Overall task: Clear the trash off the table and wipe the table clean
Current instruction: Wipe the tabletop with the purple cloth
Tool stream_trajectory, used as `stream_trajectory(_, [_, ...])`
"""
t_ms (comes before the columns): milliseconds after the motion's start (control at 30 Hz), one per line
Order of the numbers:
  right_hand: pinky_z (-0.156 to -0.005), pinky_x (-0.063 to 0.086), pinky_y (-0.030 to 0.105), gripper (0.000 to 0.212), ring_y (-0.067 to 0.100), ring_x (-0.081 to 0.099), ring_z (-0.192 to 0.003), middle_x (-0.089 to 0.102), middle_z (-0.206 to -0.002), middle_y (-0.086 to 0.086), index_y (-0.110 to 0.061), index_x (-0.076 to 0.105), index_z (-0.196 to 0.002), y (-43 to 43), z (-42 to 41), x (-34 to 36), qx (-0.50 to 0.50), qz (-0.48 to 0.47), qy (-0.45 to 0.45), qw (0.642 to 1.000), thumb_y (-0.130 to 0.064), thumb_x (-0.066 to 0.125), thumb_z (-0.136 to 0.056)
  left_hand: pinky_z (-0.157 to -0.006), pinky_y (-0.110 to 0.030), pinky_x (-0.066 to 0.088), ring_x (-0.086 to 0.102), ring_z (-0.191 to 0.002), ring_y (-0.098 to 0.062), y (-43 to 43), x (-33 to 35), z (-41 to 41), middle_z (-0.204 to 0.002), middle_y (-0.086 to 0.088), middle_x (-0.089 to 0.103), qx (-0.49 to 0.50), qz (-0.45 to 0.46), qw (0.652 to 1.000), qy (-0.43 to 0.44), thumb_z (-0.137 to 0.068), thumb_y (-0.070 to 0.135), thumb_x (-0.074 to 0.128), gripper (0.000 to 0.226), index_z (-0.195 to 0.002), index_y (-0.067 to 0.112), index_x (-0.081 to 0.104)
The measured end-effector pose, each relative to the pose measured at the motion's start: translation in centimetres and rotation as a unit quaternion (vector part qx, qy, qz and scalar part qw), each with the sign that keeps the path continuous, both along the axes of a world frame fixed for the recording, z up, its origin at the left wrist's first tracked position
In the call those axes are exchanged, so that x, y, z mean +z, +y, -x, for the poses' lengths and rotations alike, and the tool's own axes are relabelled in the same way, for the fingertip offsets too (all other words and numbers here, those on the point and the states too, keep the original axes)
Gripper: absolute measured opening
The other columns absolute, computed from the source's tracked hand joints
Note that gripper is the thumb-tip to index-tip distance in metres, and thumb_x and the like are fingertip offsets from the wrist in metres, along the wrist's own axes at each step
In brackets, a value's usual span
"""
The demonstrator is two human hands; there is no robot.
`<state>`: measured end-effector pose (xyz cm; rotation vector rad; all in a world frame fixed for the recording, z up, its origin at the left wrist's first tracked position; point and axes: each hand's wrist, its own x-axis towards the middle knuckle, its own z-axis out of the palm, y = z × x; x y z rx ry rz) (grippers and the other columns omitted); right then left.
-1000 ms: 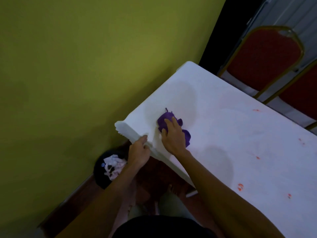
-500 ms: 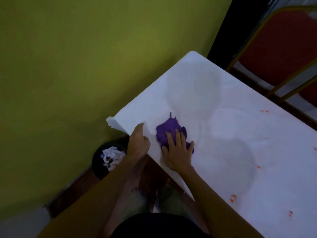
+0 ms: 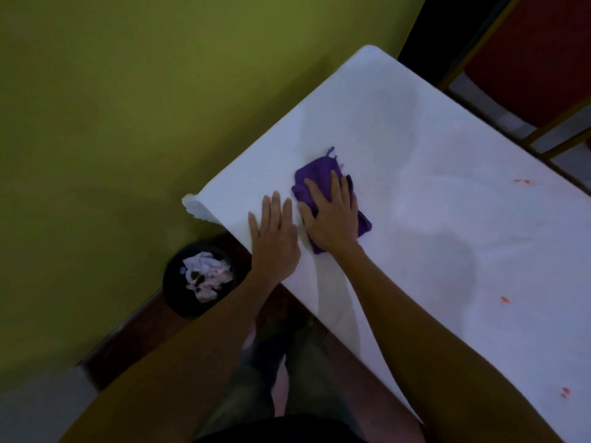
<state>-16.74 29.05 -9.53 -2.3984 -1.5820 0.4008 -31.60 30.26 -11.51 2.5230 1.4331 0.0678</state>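
Soft purple cloth (image 3: 323, 183), matt and rumpled, flattened under the right hand (image 3: 332, 215). The table (image 3: 447, 219) wears a thin white covering, paper-like, matt, with a ragged torn corner and faint damp-looking patches dulling the sheen. Small orange-red smears (image 3: 504, 299) dot it. Crumpled white paper (image 3: 206, 273) fills a black bin (image 3: 179, 302), finish hard to judge. Red chair upholstery (image 3: 537, 59) looks fabric, framed in gold-toned metal. Wall (image 3: 128, 107) painted flat olive.
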Motion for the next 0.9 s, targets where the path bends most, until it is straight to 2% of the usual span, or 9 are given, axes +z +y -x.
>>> stream_trajectory(100, [-0.120, 0.023, 0.051, 0.049, 0.031, 0.025, -0.147, 0.033, -0.158, 0.011, -0.030, 0.043, -0.148, -2.4, 4.1, 0.6, 0.011, -0.067, 0.025, 0.997, -0.041, 0.045, -0.100, -0.120, -0.059, 0.014, 0.011, -0.153, -0.030, 0.2, -0.6, 1.1, -0.164, -0.016, 0.015, -0.016, -0.008, 1.000, 0.013, -0.100, 0.034, 0.033, 0.063, -0.155, 0.004, 0.023])
stream_trajectory(200, [-0.120, 0.024, 0.048, 0.043, 0.029, 0.032, -0.143, 0.041, -0.153, 0.011, -0.024, 0.051, -0.143, -8.1, 4.2, 0.8, -0.001, -0.098, 0.007, 0.995, -0.032, 0.051, -0.100, -0.119, -0.056, 0.018, 0.013, -0.153, -0.028, 0.2, -0.6, 1.9, -0.164, -0.015, 0.018, -0.019, -0.025, 0.999, -0.006, -0.105, 0.033, 0.023, 0.058, -0.155, 0.004, 0.023])
stream_trajectory(333, [-0.109, 0.040, 0.054, 0.041, 0.040, 0.041, -0.137, 0.046, -0.146, 0.022, -0.017, 0.058, -0.137, -11.1, -1.3, -0.2, -0.151, -0.079, -0.067, 0.983, -0.030, 0.052, -0.098, -0.121, -0.056, 0.015, 0.013, -0.153, -0.027, -0.4, -0.2, 1.3, -0.164, -0.014, 0.017, -0.001, -0.028, 0.999, -0.032, -0.104, 0.031, 0.025, 0.057, -0.155, 0.005, 0.023])
stream_trajectory(433, [-0.108, 0.039, 0.059, 0.041, 0.045, 0.042, -0.134, 0.044, -0.145, 0.026, -0.011, 0.054, -0.138, -8.5, -0.7, 0.1, -0.252, -0.063, -0.043, 0.965, -0.024, 0.050, -0.098, -0.122, -0.058, 0.009, 0.011, -0.153, -0.028, -1.9, 0.0, 0.0, -0.164, -0.016, 0.015, -0.022, -0.012, 0.999, -0.038, -0.103, 0.029, 0.024, 0.058, -0.155, 0.003, 0.021])
stream_trajectory(567, [-0.108, 0.041, 0.054, 0.051, 0.038, 0.039, -0.136, 0.039, -0.150, 0.018, -0.016, 0.046, -0.143, -10.1, 4.7, 0.8, -0.190, -0.044, -0.004, 0.981, -0.024, 0.055, -0.094, -0.122, -0.056, 0.011, 0.015, -0.153, -0.030, -3.1, -0.3, -1.0, -0.162, -0.019, 0.021, -0.097, -0.011, 0.994, -0.045, -0.103, 0.021, 0.030, 0.055, -0.152, -0.001, 0.027])
stream_trajectory(633, [-0.107, 0.040, 0.056, 0.055, 0.039, 0.036, -0.138, 0.037, -0.151, 0.019, -0.016, 0.042, -0.147, -14.1, 4.7, 0.4, -0.217, -0.024, -0.024, 0.976, -0.021, 0.057, -0.093, -0.123, -0.055, 0.013, 0.018, -0.152, -0.032, -3.2, -0.3, -1.4, -0.161, -0.020, 0.025, -0.130, -0.010, 0.990, -0.057, -0.098, 0.014, 0.032, 0.056, -0.151, -0.003, 0.030])
stream_trajectory(733, [-0.109, 0.035, 0.059, 0.053, 0.049, 0.034, -0.137, 0.036, -0.149, 0.031, -0.010, 0.044, -0.146, -18.9, 0.2, -0.4, -0.372, -0.016, -0.063, 0.926, -0.022, 0.048, -0.095, -0.122, -0.054, 0.017, 0.022, -0.151, -0.033, -3.6, -0.1, -2.5, -0.159, -0.021, 0.028, -0.196, -0.017, 0.978, -0.067, -0.094, 0.008, 0.034, 0.056, -0.149, -0.005, 0.034])
stream_trajectory(800, [-0.112, 0.031, 0.059, 0.053, 0.049, 0.030, -0.140, 0.032, -0.151, 0.033, -0.010, 0.040, -0.149, -19.8, -1.7, -0.3, -0.438, -0.014, -0.074, 0.896, -0.027, 0.041, -0.099, -0.122, -0.053, 0.019, 0.022, -0.151, -0.032, -4.3, 0.1, -3.6, -0.159, -0.021, 0.029, -0.221, -0.007, 0.973, -0.072, -0.097, 0.008, 0.037, 0.052, -0.147, -0.005, 0.036])
stream_trajectory(900, [-0.117, 0.025, 0.058, 0.060, 0.041, 0.020, -0.147, 0.018, -0.160, 0.023, -0.016, 0.025, -0.155, -18.8, 0.8, 0.9, -0.443, -0.012, -0.026, 0.896, -0.025, 0.046, -0.099, -0.123, -0.050, 0.017, 0.020, -0.151, -0.031, -6.6, 1.4, -6.4, -0.159, -0.020, 0.029, -0.241, 0.023, 0.967, -0.079, -0.102, 0.016, 0.027, 0.051, -0.148, -0.004, 0.035])
